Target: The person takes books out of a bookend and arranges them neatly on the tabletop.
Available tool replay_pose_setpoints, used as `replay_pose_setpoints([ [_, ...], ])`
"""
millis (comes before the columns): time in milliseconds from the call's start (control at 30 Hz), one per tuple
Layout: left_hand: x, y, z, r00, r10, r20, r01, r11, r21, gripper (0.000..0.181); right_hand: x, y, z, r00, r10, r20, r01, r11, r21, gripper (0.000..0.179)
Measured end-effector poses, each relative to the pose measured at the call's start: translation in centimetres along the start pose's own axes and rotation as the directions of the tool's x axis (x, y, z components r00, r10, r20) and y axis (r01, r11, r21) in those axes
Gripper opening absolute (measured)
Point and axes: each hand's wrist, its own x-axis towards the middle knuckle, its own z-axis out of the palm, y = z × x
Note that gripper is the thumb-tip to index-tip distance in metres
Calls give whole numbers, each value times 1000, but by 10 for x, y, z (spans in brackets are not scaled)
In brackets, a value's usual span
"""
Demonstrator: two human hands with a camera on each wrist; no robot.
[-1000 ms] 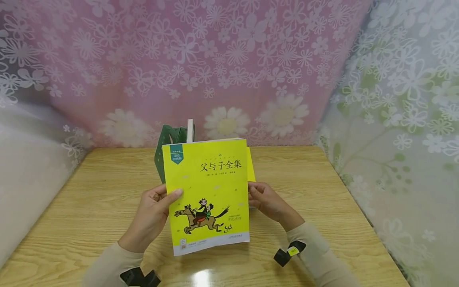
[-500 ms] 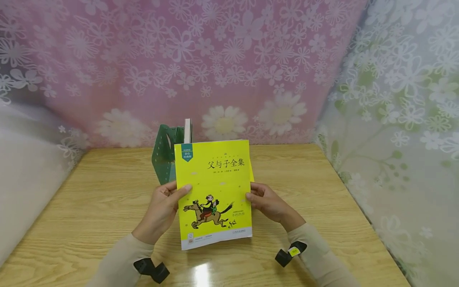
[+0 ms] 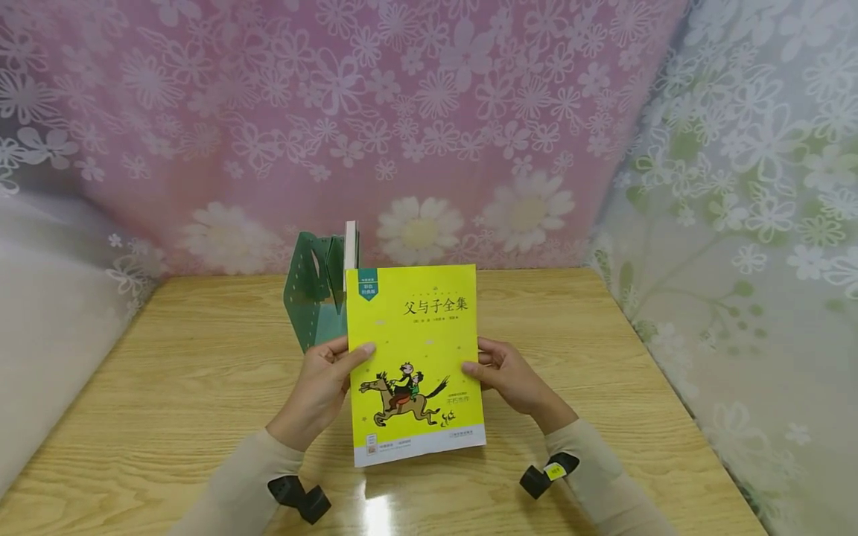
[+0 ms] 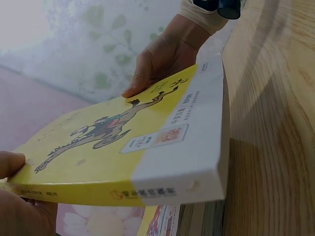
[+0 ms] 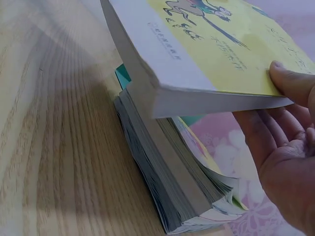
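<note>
A yellow paperback book (image 3: 415, 357) with a horse and riders on its cover is held above the table, its front facing me. My left hand (image 3: 320, 387) grips its left edge, thumb on the cover and fingers behind. On the opposite edge, my right hand (image 3: 519, 380) pinches it the same way, as the right wrist view shows with the thumb on top and the fingers (image 5: 275, 128) underneath. Below the held book, a stack of books (image 5: 167, 172) lies on the table in the right wrist view; the head view hides it behind the yellow cover.
A green perforated bookend (image 3: 304, 290) stands at the back, left of the held book. Against it, a book with pale page edges (image 3: 351, 249) stands upright. The wooden table (image 3: 201, 357) reaches a pink floral curtain (image 3: 335, 134) behind and a pale curtain (image 3: 757, 260) on the right.
Both hands have carried the yellow book to the right, the left hand moving most. The right thumb has come onto the cover, and more of the green bookend shows.
</note>
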Motion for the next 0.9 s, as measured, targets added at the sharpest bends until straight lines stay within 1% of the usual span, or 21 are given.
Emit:
replay_pose_setpoints([
  [167,2,-1,2,1000,-13,-10,14,1000,24,41,-1,-1,1,999,-32,-37,31,999,-17,49],
  [333,4,0,4,999,-34,-3,34,995,89,38,-2,0,1,995,-45,-85,44,999,-17,48],
  [500,4,2,4,999,-41,36,35,990,137,40,-2,3,-2,992,-99,-76,99,995,4,45],
  [667,2,5,1,995,-36,93,19,986,168,46,-3,4,-5,988,-144,-62,145,989,9,43],
  [800,-2,6,-8,996,1,87,-19,978,208,51,-4,0,-9,984,-162,-70,163,986,21,41],
  [867,-4,7,-13,997,37,74,-54,965,255,52,-4,-4,-13,981,-172,-89,175,984,29,39],
  [900,-6,8,-16,996,58,63,-74,955,286,52,-4,-5,-15,979,-174,-105,178,983,32,38],
])
